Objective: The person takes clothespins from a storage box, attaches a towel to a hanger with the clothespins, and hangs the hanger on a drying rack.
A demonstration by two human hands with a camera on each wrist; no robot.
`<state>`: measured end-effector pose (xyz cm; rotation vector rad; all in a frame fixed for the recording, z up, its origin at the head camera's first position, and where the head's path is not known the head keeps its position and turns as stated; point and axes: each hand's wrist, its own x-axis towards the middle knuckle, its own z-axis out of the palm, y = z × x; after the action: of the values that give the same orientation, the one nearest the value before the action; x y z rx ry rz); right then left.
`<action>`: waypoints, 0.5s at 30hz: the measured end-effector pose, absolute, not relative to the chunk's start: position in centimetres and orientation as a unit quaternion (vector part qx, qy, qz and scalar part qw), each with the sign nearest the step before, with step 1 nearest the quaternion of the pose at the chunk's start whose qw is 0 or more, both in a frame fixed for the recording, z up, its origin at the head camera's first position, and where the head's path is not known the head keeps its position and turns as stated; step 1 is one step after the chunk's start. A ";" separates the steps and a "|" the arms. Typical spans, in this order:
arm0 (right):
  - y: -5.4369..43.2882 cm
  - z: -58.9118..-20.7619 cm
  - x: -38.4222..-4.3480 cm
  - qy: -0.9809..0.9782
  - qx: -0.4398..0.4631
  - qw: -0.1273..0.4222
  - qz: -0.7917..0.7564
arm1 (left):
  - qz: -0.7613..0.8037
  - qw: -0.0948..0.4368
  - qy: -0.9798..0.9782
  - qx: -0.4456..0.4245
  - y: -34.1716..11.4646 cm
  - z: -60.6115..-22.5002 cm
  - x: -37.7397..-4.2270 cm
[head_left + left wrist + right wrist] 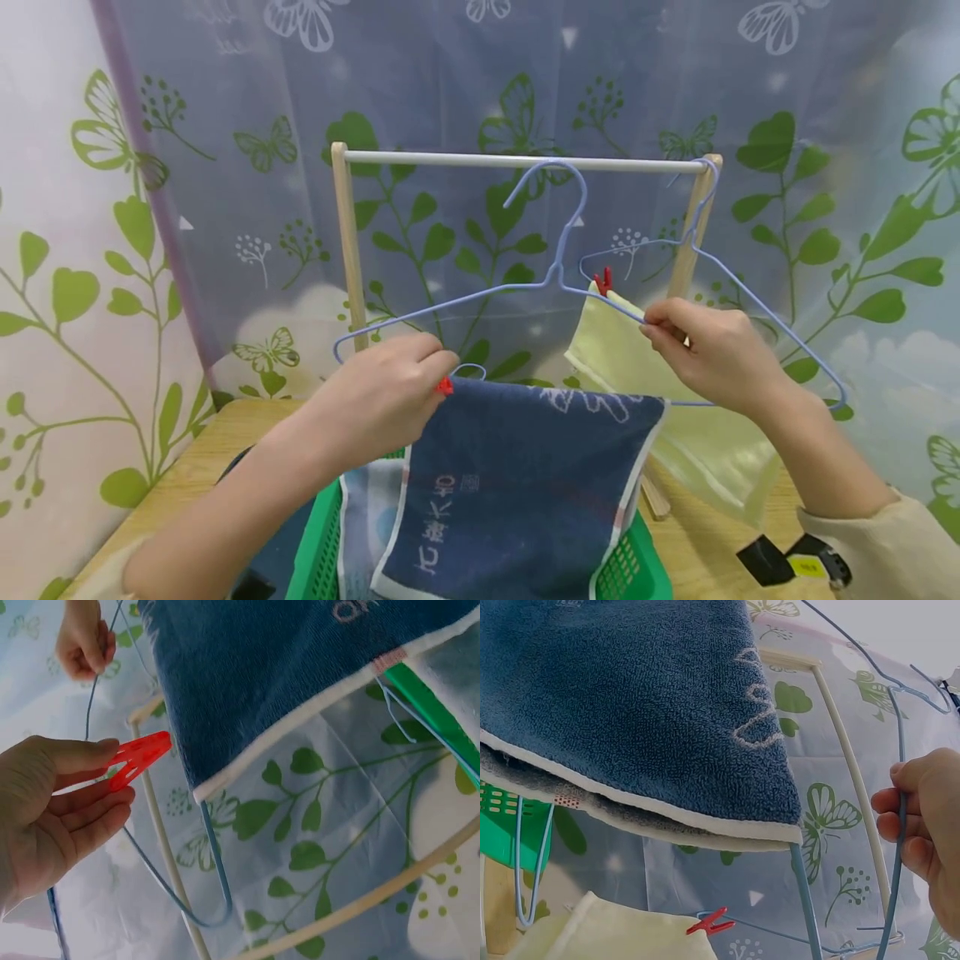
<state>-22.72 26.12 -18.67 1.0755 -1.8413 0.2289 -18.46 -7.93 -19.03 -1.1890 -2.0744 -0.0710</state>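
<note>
The left hand (382,392)'s fingers pinch a red plastic clothespin (141,759), its tip beside the upper edge of a dark blue, white-trimmed terry towel (517,487); whether it bites the cloth is unclear. The right hand (720,358)'s fingers grasp a sloping arm of a thin light-blue hanger (557,277). The towel hangs folded over the hanger's lower bar, above a green perforated plastic basket (651,562). Tilting the hanger could slide the towel sideways; a clothespin catching too little fabric might slip off.
</note>
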 end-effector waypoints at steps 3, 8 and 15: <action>26.0 -18.8 -22.8 -0.754 0.441 0.478 0.093 | -0.016 0.394 -0.780 -0.485 -7.1 -19.2 -18.6; 25.9 -18.8 -22.9 -0.752 0.442 0.481 0.090 | 0.008 0.439 -0.745 -0.502 -5.8 -19.6 -18.7; 25.8 -18.9 -23.0 -0.752 0.440 0.482 0.091 | 0.059 0.460 -0.726 -0.507 -4.1 -20.3 -18.7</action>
<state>-22.99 25.79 -18.92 1.0726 -1.8331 0.2209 -18.72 -4.09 -20.31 -1.2488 -1.7879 0.1461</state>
